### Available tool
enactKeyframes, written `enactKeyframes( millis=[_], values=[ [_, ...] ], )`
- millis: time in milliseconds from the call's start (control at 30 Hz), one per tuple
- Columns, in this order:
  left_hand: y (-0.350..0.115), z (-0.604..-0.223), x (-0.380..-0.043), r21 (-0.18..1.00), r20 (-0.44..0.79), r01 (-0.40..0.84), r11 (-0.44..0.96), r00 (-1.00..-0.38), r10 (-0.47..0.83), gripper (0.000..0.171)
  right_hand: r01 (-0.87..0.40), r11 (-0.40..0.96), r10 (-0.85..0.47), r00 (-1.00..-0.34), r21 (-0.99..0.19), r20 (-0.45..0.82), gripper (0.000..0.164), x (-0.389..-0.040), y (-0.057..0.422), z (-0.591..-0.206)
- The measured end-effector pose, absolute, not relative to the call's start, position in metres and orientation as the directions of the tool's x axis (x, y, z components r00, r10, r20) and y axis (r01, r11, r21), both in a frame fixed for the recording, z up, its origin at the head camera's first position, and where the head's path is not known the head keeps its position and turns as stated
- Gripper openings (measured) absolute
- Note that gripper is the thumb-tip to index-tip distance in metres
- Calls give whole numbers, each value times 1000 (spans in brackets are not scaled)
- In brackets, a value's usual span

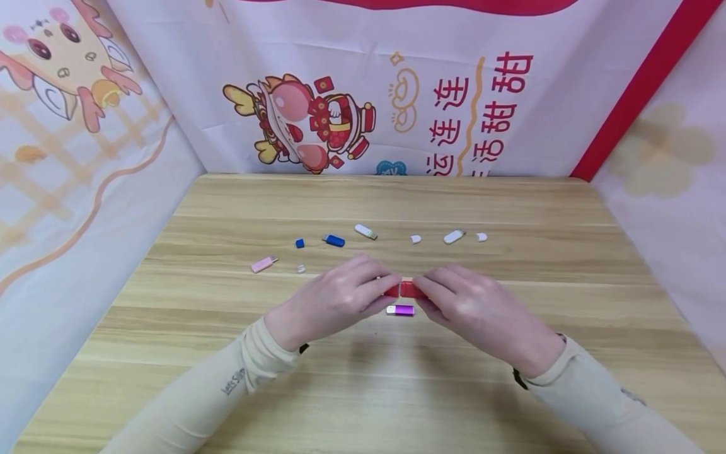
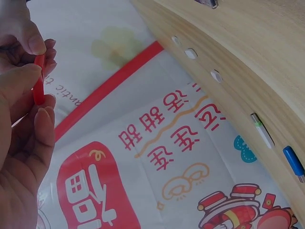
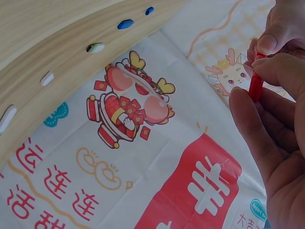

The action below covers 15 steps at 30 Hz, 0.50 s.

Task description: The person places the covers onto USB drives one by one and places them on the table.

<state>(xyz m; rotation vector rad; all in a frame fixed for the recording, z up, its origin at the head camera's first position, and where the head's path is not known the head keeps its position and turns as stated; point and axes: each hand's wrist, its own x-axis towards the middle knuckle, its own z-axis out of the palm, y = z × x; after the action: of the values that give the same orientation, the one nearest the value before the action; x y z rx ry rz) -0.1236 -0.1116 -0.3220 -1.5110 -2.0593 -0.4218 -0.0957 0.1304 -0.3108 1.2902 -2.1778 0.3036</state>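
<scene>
Just below and right of centre in the head view, the left hand (image 1: 337, 293) and right hand (image 1: 473, 306) each pinch one end of the red stick (image 1: 409, 289), probably light, stiff and slightly slippery, best held by its flat sides

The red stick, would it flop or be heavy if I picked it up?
Probably not floppy: the red stick looks straight between the left hand and right hand. It's likely light, being small beside them. It might come apart where a pale line crosses it.
</scene>
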Motion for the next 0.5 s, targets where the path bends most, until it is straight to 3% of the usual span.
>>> enactKeyframes(
  millis=[500],
  values=[
    [-109, -324, -121, -47, 602, 945, 323, -231, 764, 34, -873, 481, -726, -341, 87, 597, 39, -98, 133, -312]
  ],
)
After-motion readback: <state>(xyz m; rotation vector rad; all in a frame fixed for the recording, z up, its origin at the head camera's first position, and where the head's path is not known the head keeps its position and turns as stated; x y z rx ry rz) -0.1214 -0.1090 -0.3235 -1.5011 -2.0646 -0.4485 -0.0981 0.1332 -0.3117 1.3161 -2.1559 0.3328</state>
